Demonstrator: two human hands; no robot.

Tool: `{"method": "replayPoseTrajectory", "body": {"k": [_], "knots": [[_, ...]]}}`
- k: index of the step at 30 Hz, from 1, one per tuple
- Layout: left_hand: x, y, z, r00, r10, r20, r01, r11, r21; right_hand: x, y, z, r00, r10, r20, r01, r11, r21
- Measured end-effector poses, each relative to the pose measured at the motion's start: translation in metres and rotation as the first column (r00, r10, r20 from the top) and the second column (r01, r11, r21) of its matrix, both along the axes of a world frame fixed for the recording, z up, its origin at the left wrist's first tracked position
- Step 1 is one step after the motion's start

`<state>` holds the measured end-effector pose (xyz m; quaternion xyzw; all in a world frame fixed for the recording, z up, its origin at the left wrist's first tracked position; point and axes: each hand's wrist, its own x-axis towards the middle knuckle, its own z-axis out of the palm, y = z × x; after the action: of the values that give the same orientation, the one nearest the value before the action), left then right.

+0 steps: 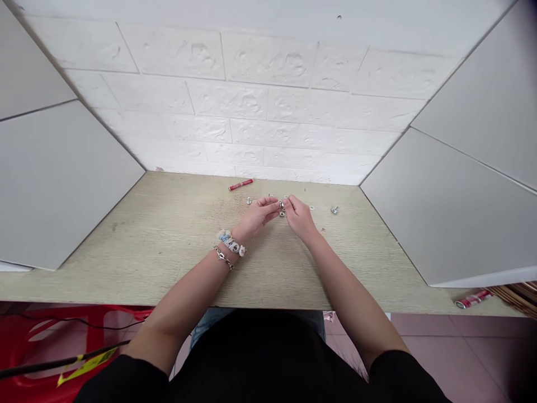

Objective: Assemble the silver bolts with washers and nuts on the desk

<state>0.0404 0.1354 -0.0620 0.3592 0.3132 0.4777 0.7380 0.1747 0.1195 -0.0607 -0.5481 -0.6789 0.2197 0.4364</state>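
My left hand (257, 218) and my right hand (299, 215) meet over the middle of the table. Between their pinched fingertips is a small shiny metal fastener (281, 205), too small to tell whether it is a bolt, a nut or a washer. Just below it lies a small metal nut (282, 214). A bolt (249, 201) stands left of my left hand, and another metal piece (271, 195) is partly hidden behind its fingers. On the right are a flat washer (312, 208) and a bolt with a wide washer (334, 210).
A red marker-like tube (240, 184) lies near the white brick-pattern wall (251, 101). Grey panels close off the left (67, 184) and right (470, 207) of the wooden table (168, 252). Another red cylinder (473, 299) lies at the front right; a red stool (96, 324) is below left.
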Motion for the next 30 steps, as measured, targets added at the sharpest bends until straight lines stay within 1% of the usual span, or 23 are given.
{"method": "replayPoseTrajectory", "body": {"k": [4,7,11,17,23,30], "knots": [[-0.0021,0.0024,0.0005,0.999,0.015,0.047,-0.015,1.000,-0.016,0.0002,0.0006,0.0001,0.999,0.013,-0.047,-0.012,1.000,0.024],[-0.0032,0.0028,0.0023,0.998,0.021,0.061,-0.020,0.999,-0.026,0.0002,0.0011,-0.0002,0.999,0.040,-0.033,-0.039,0.999,0.032],[-0.0038,0.0031,0.0025,0.999,0.029,0.032,-0.028,0.999,-0.024,0.0015,0.0015,-0.0002,0.998,0.057,-0.009,-0.056,0.997,0.043],[-0.0035,0.0026,0.0005,1.000,0.019,-0.021,-0.019,1.000,0.012,0.0029,0.0006,0.0007,0.996,0.088,0.016,-0.088,0.996,-0.025],[-0.0018,0.0010,0.0017,1.000,0.024,-0.007,-0.024,0.999,0.042,0.0012,-0.0005,0.0005,0.996,0.086,-0.002,-0.086,0.996,-0.032],[-0.0005,-0.0021,0.0044,1.000,0.019,0.004,-0.019,0.998,0.065,0.0015,-0.0018,0.0026,0.995,0.078,0.068,-0.078,0.997,-0.010]]}}
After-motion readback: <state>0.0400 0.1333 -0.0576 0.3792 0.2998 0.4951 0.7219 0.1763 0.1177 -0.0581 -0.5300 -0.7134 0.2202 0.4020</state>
